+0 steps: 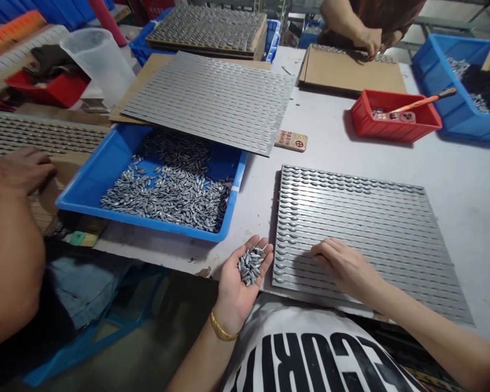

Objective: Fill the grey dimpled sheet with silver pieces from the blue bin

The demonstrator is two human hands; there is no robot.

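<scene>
Palm up at the table's front edge, my left hand (240, 277) cups a pile of small grey metal pieces (251, 264). My right hand (343, 267) is over a grey grooved plate (363, 234), its fingers pinched together near the plate's left part; what they hold, if anything, is hidden. Rows of the same leaf-shaped pieces lie along the plate's top edge and left side. Left of the plate stands a blue bin (147, 218) with many loose grey pieces in it.
Another grooved plate (216, 98) on cardboard overlaps the bin's back. A red box (396, 130) with an orange-handled tool stands behind my plate, near a blue crate (453, 125). Co-workers' hands are at the far left (20, 174) and at the back (371, 42).
</scene>
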